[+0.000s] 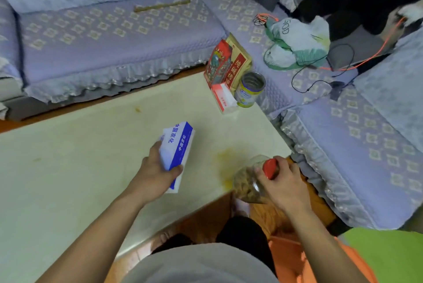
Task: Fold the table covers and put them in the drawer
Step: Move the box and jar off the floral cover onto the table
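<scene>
A pale cream cover lies flat over the low table, with a yellow stain near its right edge. My left hand grips a blue and white tissue pack just above the table's middle. My right hand holds a clear jar with a red lid, tilted over the table's right front corner. The jar holds brown bits. No drawer is in view.
At the table's far right corner stand a red and gold bag, a red and white tissue box and an open tin can. A lilac sofa wraps the far and right sides, with plastic bags and cables on it.
</scene>
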A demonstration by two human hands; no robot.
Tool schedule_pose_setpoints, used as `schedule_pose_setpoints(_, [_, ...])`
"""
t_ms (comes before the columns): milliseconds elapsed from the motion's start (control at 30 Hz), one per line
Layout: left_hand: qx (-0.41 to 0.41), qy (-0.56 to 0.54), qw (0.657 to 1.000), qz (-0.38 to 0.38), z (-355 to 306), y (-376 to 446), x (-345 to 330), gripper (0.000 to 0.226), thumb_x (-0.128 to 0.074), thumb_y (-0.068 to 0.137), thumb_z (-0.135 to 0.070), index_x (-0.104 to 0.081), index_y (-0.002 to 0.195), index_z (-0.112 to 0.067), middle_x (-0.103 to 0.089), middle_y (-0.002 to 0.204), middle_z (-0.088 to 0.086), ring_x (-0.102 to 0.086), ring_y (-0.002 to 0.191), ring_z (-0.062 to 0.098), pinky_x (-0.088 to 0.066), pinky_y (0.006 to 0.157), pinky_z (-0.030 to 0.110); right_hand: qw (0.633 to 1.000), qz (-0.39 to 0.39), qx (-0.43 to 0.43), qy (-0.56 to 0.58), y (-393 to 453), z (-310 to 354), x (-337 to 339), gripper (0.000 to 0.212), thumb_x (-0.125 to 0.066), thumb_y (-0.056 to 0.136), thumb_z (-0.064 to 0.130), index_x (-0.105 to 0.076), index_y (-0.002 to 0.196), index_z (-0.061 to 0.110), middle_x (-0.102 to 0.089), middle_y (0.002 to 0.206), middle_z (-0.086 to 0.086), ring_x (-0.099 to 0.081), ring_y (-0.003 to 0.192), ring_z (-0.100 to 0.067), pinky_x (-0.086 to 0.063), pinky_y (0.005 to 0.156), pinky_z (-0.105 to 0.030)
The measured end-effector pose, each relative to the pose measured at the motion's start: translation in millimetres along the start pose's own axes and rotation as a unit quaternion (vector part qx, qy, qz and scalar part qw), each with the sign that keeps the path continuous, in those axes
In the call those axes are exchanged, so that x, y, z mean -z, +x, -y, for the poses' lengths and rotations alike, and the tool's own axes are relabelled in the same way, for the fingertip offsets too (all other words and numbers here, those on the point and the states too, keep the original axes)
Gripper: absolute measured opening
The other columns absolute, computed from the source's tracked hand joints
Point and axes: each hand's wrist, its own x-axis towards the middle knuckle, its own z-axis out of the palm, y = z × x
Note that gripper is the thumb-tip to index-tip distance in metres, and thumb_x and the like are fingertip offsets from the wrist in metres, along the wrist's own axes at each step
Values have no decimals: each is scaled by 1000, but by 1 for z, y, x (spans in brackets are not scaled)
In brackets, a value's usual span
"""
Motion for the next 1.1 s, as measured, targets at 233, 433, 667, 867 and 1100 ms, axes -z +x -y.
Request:
schedule_pose_setpoints(233, [81, -53, 990, -105, -30, 46, -94, 101, -75, 63, -64, -13, 142, -71, -43, 147, -8, -51, 129, 30, -60, 80, 56, 990, 85, 88, -76, 182, -41, 3, 69, -58, 86, 67, -38, 139, 27, -43, 125, -10, -58, 108, -36, -49, 83, -37])
schedule_pose_setpoints(433, [156, 30, 968, -193, -62, 75, -153, 106, -72, 72, -62, -7, 154, -50, -39, 142, 8, -48, 120, 37, -54, 92, 59, 981, 80, 136, -112, 326, -39, -23, 77, -64, 81, 64, -38, 137, 17, -42, 128, -13, -58, 109, -39, -50, 82, -40])
schedule_pose_setpoints(667, [238, 43, 949, -200, -57, 77, -192, 101, -71, 78, -58, -5, 154, -50, -42, 135, 10, -53, 115, 37, -55, 91, 59, 975, 58, 161, -140, 423, -24, -55, 81, -69, 79, 60, -39, 131, 6, -42, 130, -16, -58, 108, -43, -47, 75, -41])
schedule_pose_setpoints(867, [255, 45, 943, -209, -56, 89, -198, 98, -73, 80, -54, -5, 151, -54, -42, 133, 7, -55, 111, 33, -61, 79, 57, 970, 52, 173, -161, 454, -12, -63, 81, -70, 79, 62, -39, 131, 7, -42, 127, -16, -59, 105, -42, -46, 72, -41])
schedule_pose_setpoints(1100, [253, 58, 940, -223, -64, 108, -204, 95, -73, 86, -47, -5, 153, -47, -39, 132, 5, -48, 109, 27, -60, 83, 56, 975, 101, 131, -149, 469, -7, -76, 88, -71, 79, 60, -31, 139, 9, -33, 134, -17, -50, 118, -45, -49, 81, -44])
